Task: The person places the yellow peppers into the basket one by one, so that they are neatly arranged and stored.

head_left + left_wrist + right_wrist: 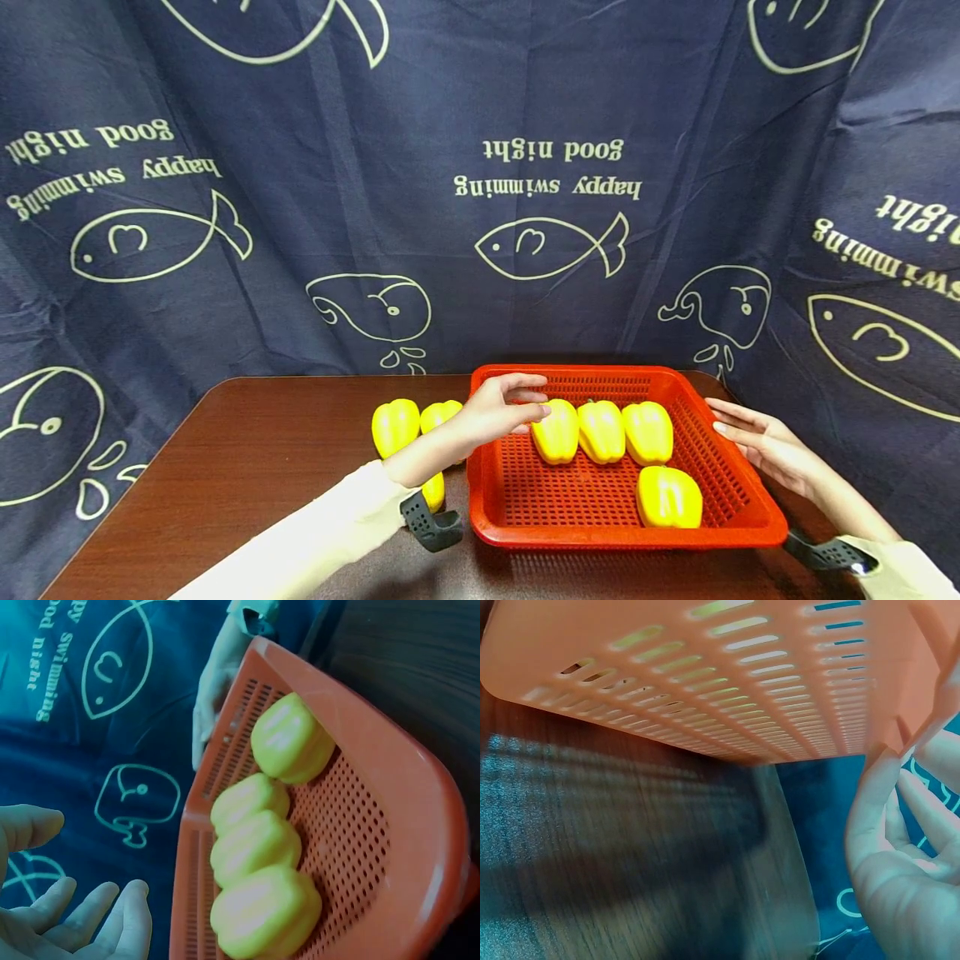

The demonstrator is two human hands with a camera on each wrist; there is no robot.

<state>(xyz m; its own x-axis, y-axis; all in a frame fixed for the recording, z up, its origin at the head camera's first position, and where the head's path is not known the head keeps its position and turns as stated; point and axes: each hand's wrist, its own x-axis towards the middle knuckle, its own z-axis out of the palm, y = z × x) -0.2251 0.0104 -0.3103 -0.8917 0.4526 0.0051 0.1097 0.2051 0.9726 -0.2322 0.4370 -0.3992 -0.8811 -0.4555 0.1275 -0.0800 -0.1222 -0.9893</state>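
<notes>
A red plastic basket (630, 536) with slotted walls stands on the table. Inside, three yellow bell peppers (602, 433) form a row towards the back, and another yellow bell pepper (670, 498) lies at the front right. Over the basket's left rim hovers my left hand (491, 410), fingers extended and apart; the left wrist view shows nothing held in these fingers (135, 922). My right hand (776, 454) is at the basket's right side, its thumb against the rim and the other fingers loosely extended. Left of the basket, more yellow bell peppers (395, 427) are partly hidden by my left forearm.
The brown wooden table (247, 467) extends to the left of the peppers. A dark blue curtain (420, 208) with fish drawings and lettering hangs behind the table and along its right side.
</notes>
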